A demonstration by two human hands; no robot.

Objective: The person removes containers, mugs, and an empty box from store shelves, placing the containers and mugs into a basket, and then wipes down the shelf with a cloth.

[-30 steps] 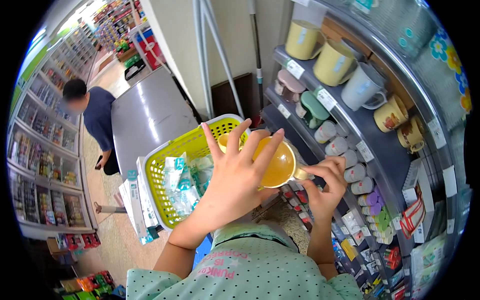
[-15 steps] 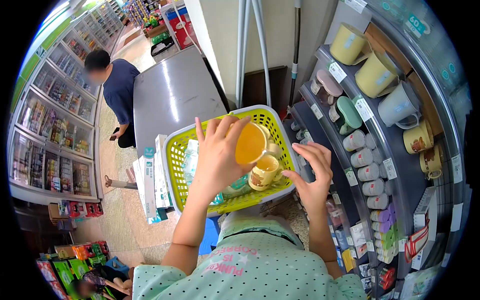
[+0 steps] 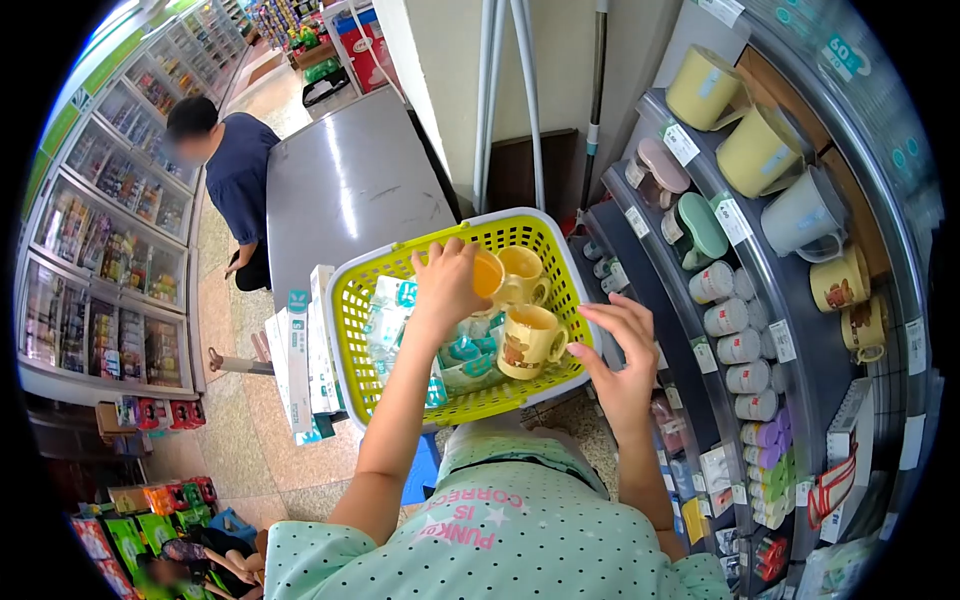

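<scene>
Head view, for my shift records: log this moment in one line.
left hand: grips yellow mug in shopping basket | right hand: open, empty, beside bear-print mug

Three glossy cream-yellow ceramic mugs share the lime-green perforated plastic basket (image 3: 490,405). The bear-print mug (image 3: 528,342) sits near the basket's right front corner, mouth up, a brown bear on its side and its handle turned right. The rear mug (image 3: 520,268) is toward the basket's back right, mouth up. The held mug (image 3: 488,274), gripped by the left hand (image 3: 448,285), tilts over the basket's middle, its mouth facing right.
</scene>
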